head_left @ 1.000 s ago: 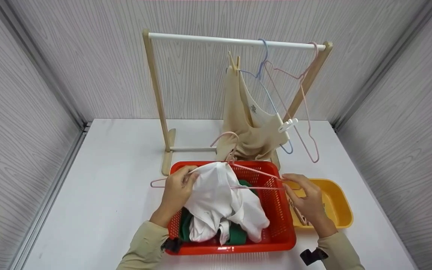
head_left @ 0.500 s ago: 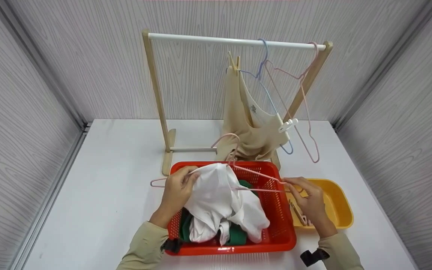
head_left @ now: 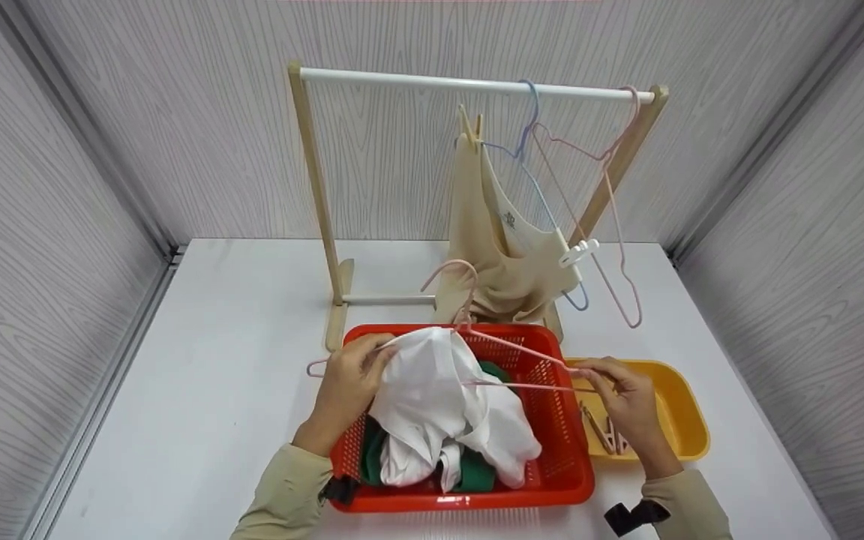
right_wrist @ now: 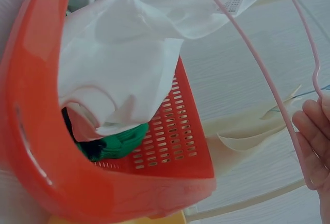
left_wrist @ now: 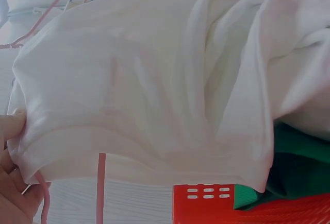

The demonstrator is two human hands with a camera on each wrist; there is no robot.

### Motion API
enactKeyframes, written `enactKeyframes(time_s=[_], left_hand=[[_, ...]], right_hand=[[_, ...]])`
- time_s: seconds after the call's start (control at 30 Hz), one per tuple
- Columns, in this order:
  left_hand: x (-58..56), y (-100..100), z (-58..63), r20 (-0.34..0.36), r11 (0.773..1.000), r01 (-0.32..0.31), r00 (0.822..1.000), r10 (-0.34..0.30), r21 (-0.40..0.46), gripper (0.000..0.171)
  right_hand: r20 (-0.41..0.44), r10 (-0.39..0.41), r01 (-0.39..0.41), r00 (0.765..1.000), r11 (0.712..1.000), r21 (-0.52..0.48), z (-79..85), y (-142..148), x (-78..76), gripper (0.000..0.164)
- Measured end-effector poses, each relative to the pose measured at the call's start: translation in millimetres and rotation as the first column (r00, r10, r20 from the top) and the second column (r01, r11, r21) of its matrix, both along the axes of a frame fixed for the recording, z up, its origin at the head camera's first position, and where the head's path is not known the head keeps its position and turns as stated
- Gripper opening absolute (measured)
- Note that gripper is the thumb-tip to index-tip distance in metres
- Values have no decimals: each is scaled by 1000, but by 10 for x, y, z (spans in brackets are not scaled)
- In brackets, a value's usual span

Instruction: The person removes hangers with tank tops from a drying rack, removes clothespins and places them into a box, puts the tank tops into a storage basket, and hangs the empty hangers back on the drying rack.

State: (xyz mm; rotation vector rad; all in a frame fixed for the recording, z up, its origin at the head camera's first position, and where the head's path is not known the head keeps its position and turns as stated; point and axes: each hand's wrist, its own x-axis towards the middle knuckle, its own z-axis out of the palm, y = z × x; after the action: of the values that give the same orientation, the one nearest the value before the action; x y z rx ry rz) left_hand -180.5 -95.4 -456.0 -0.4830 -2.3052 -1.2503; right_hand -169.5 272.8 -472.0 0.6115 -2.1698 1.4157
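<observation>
Head view: the right hand (head_left: 627, 397) has drifted slightly right and nearer, drawing the pink hanger's (head_left: 463, 321) right end along; the left hand (head_left: 348, 382) has barely moved. The white garment (head_left: 424, 382) seems threaded over the hanger's left half only, its rest drooping into the red plastic basket (head_left: 522, 498). Left fingers curl, pinching the cloth's edge; right thumb and fingers pinch the hanger, forearm angled in from near right.

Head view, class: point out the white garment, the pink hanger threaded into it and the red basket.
White garment (head_left: 421, 390): head view, middle of its draped cloth.
Pink hanger (head_left: 516, 347): head view, its sloping upper bar.
Red basket (head_left: 507, 497): head view, its near rim.
</observation>
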Motion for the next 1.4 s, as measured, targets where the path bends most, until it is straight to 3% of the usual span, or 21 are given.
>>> enactKeyframes(time_s=[0.37,0.67,1.13,1.4], left_hand=[[-30,-34,-15,-98,999,-29,995,27,-14,13],[-66,-115,-35,-84,998,-66,994,68,20,12],[-84,-218,-63,-34,992,-116,992,118,39,13],[-93,-285,-102,1,988,-149,989,149,44,13]], right_hand=[[57,28,-24,998,998,-66,83,152,81,13],[-9,64,-64,998,992,-108,131,335,131,14],[-20,32,-32,999,999,-39,261,547,179,10],[-51,74,-79,996,992,-100,289,653,197,10]])
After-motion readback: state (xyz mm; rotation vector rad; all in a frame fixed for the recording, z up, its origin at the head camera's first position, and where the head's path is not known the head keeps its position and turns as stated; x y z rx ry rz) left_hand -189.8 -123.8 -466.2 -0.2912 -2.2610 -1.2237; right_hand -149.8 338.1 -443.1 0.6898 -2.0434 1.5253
